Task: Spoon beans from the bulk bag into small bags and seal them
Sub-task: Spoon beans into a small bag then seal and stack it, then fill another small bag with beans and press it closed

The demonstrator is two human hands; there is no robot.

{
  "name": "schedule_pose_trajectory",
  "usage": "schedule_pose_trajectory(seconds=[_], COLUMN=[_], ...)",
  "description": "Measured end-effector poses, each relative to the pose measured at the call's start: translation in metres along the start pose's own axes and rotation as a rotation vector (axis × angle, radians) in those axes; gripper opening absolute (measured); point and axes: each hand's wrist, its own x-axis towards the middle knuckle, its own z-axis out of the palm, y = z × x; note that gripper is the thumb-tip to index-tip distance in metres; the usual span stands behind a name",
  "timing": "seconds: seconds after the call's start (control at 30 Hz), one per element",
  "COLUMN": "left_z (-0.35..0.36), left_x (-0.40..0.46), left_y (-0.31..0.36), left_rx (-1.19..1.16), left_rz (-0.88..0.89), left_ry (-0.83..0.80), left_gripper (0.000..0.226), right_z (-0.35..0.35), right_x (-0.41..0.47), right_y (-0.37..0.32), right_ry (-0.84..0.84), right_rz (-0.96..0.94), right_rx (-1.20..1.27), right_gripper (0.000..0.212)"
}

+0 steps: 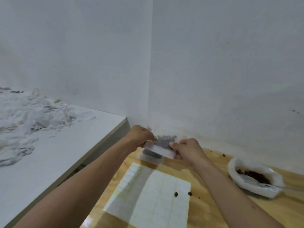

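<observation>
A small clear bag (165, 143) with dark beans in it is held up in front of the wall corner, above the wooden table (213, 209). My left hand (141, 136) pinches its left edge and my right hand (187, 148) pinches its right edge, near a white strip along its lower part. The bulk bag (254, 177), white with its top rolled open, sits at the right with brown beans inside and a metal spoon (263, 184) lying in it. Two loose beans (183, 193) lie on a white label sheet (153, 195).
Under the held bag lies another clear packet with a dark object (152, 155). A white counter (49, 153) on the left carries a pile of crumpled clear plastic (26, 119). White walls meet in a corner straight ahead. A few stray beans (223, 155) lie near the wall.
</observation>
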Motion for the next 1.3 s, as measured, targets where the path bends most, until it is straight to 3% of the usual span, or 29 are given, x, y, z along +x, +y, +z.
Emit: schedule_pose_trajectory(seconds=[0.07,0.13,0.27,0.4,0.47,0.57,0.77,1.07,1.2,1.3], left_z=[-0.002,-0.003,0.0,-0.004,-0.006,-0.006,0.024,0.171,0.245,0.296], left_x=[0.005,0.013,0.017,0.019,0.018,0.006,-0.022,-0.1,-0.152,-0.187], left_y=[-0.013,-0.028,-0.048,-0.053,-0.053,-0.05,-0.02,0.04,0.049,0.042], left_rx=[0.053,0.172,0.379,0.384,0.371,0.401,0.432,0.306,0.346,0.495], left_rz=[0.033,0.079,0.094,0.105,0.111,0.172,0.392,0.642,0.733,0.772], left_ry=[0.056,0.113,0.137,0.145,0.147,0.22,0.294,-0.056,-0.335,-0.55], left_gripper=[0.011,0.021,0.03,0.025,0.023,0.052,0.042,0.031,0.033,0.049], right_z=[0.019,0.038,0.059,0.062,0.059,0.045,-0.022,-0.182,-0.245,-0.275], right_x=[0.006,0.013,0.02,0.023,0.02,0.011,-0.014,-0.097,-0.151,-0.187], right_y=[-0.003,-0.001,0.007,0.008,0.004,0.0,-0.007,0.026,0.067,0.104], right_ry=[0.068,0.096,0.075,0.074,0.072,0.09,0.122,0.422,0.461,0.445], right_rz=[-0.046,-0.038,-0.004,-0.01,-0.023,-0.064,-0.16,-0.053,0.164,0.358], right_rx=[-0.119,-0.204,-0.408,-0.487,-0.497,-0.46,-0.489,-0.559,-0.669,-0.745], right_gripper=[0.036,0.048,0.035,0.035,0.033,0.043,0.061,0.045,0.03,0.031])
